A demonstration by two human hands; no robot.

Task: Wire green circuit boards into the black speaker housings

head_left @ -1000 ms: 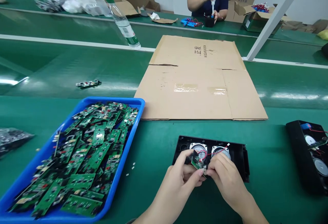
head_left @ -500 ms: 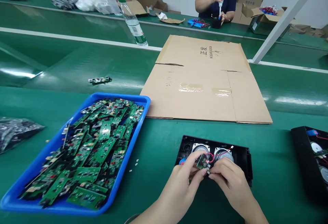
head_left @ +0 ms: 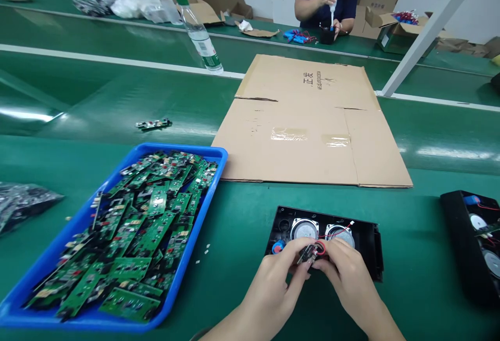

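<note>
Small board (head_left: 308,252) half-hidden by fingers (head_left: 300,270)

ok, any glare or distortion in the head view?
Head view: bright glare streaks on the green belt and on the tape of the cardboard sheet; wide-angle bowing tilts the water bottle; hands and small board fairly sharp, evenly lit.

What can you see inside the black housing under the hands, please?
Inside the black housing sit two round silver speakers, a blue part and red wires. The left hand and right hand hold a small circuit board, covering its near half.
</note>
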